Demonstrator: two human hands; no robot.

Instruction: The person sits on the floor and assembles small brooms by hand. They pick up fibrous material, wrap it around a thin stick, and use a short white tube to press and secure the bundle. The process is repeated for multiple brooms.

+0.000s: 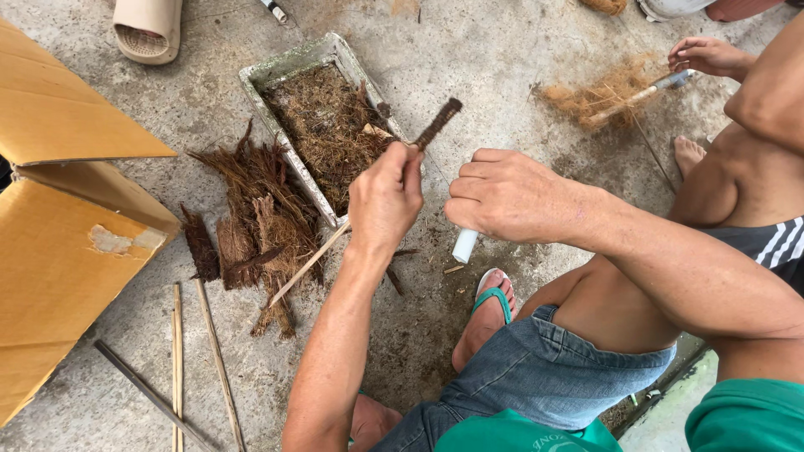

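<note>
Left hand (383, 201) grips a fibre-wrapped stick (435, 124), tip toward 1 o'clock; right hand (502, 197) clenches a white tube (464, 245). Bare sticks (177, 351) at 7 o'clock remain unwrapped.

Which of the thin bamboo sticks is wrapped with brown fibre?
The thin bamboo stick in the left hand; the bare bamboo sticks lie unwrapped on the floor.

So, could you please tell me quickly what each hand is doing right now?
Left hand: closed on a thin stick with a fibre-wrapped tip.
Right hand: closed on a white tube.
</note>
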